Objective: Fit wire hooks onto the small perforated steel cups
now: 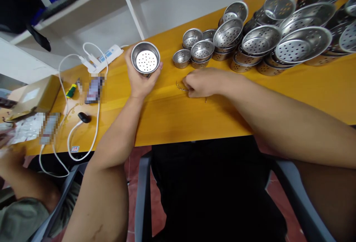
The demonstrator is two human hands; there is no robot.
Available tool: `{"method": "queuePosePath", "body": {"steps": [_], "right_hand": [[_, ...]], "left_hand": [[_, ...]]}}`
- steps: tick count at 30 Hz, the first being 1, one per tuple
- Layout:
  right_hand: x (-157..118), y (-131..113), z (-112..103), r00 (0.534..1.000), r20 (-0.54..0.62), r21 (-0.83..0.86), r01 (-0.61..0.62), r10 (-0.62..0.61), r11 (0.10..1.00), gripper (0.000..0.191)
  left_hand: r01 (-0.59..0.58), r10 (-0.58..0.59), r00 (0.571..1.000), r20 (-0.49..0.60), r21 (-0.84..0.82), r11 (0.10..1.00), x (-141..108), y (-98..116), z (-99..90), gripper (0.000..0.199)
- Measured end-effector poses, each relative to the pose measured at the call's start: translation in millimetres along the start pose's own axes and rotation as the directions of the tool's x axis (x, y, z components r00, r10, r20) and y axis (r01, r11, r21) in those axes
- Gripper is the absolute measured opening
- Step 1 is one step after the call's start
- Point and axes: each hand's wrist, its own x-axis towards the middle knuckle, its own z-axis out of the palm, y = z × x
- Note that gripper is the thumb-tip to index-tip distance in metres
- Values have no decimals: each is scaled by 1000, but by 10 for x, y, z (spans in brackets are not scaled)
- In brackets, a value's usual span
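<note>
My left hand [140, 84] is wrapped around a perforated metal cup [146, 60], its mouth turned up toward me so the holed bottom shows. Over the tabletop, my right hand [204, 82] has its fingers pressed together on a thin curved wire [180, 88], whose bent end sticks out on the left. A short wire tip also shows just below that hand. Behind the right hand are small perforated metal cups [182, 58], some of them stacked.
More stacked perforated metal bowls [302, 45] stand at the back right of the wooden table [169, 123]. On the left lie a power strip [107, 59], white cables, a phone [95, 90], a screwdriver [71, 91] and a cardboard box [41, 95]. Another person's arm [25, 175] is at far left.
</note>
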Motion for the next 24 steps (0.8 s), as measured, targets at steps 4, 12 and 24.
{"method": "queuePosePath", "body": {"steps": [4,12,24], "right_hand": [[57,127,42,992,-118,95,64,-53,993,16],[100,-67,7,999,-39,100,-11,15,995,18],[64,-89,31,998,-69,72,2,3,997,11]], "left_hand": [[-61,60,998,7,40,997,-16,-48,-23,118],[-82,81,996,24,16,997,-43,-136,13,115],[-61,60,997,54,17,998,-84,-168,-30,115]]}}
